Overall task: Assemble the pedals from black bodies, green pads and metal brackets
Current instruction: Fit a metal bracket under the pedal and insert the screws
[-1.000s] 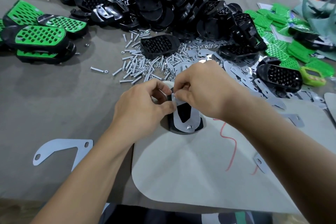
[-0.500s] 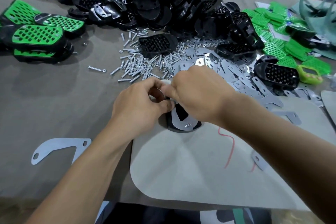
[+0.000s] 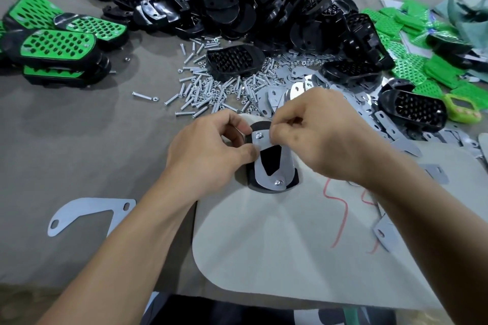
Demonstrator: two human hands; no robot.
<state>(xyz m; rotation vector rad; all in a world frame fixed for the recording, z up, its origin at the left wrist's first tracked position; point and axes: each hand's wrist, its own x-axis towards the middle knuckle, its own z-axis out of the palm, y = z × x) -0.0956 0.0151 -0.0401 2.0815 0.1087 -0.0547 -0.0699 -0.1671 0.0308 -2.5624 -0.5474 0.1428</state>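
- The pedal in hand (a black body [image 3: 269, 162] with a metal bracket [image 3: 286, 163] lying across its back) is being worked on at the far edge of the pale sheet [image 3: 277, 245], near the middle of the table [image 3: 79, 126].
- The body's left side is being gripped by the curled left hand [image 3: 208, 153], whose thumb is being pressed on the bracket's left edge.
- The right hand [image 3: 324, 140] is being held at the bracket's far right corner, thumb and forefinger closed in a pinch; what is being pinched cannot be told.
- Against half a second ago, the right hand is being seen further right, so the far-left fastener [image 3: 258, 135], then hidden under the fingers, is being exposed. The near fastener [image 3: 277, 182] is sitting as it was.
- This is being read as one far fixing seated and the next being started, so the bracket is judged only partly fastened.
- The pedal's face is being kept down, so whether a green pad is fitted cannot be told.
- Supplies are being left untouched:
  - screws [image 3: 206, 92] beyond the sheet
  - loose brackets [image 3: 383, 119] to their right
  - green pads [image 3: 412, 68] toward the far right corner
  - finished pedals [image 3: 58, 45] at the far left
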